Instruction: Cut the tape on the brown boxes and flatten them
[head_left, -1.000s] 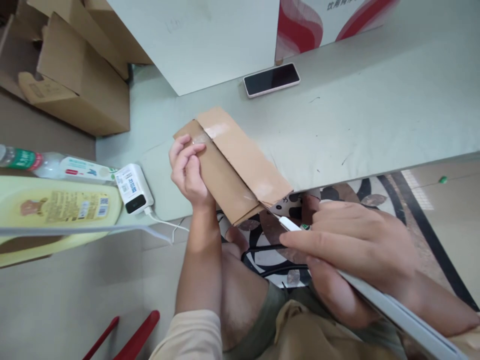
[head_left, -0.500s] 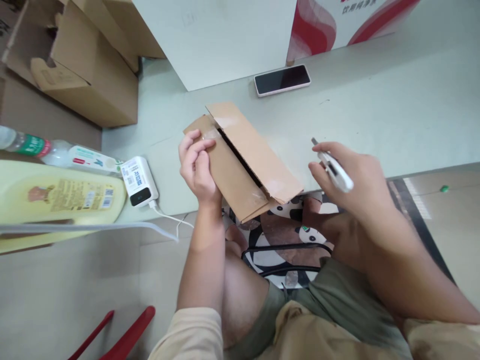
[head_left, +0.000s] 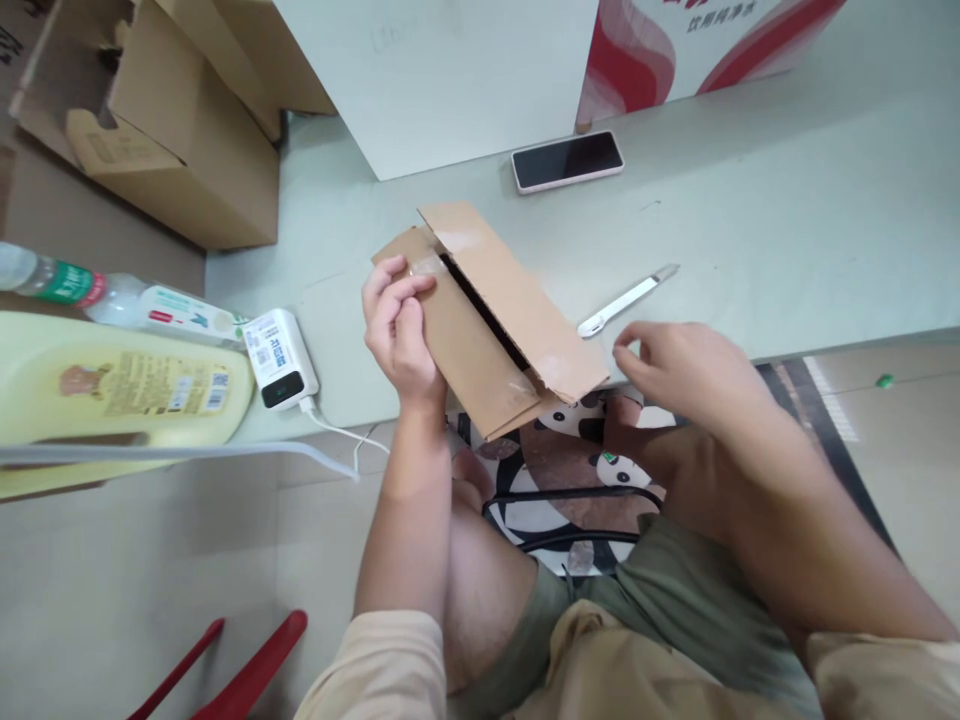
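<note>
My left hand (head_left: 401, 325) grips the left side of a small brown cardboard box (head_left: 480, 345), thumb and fingers closed on its edge. The box is tilted over the table's front edge, and a dark gap runs between its two top flaps. Bits of clear tape cling to both ends of the flaps. A white utility knife (head_left: 626, 303) lies on the table just right of the box, its blade end pointing away to the right. Close to the knife's near end is my right hand (head_left: 686, 365), fingers curled, thumb and index tip together with nothing between them.
A phone (head_left: 568, 162) lies behind the box, before a white and red carton (head_left: 480, 80). On the left are an open cardboard box (head_left: 195, 150), a plastic bottle (head_left: 71, 285), a yellow bottle (head_left: 150, 390) and a white power bank (head_left: 277, 360) with a cable.
My right hand has let go of the utility knife, which now lies on the table. The left hand still holds the box in nearly the same place.
</note>
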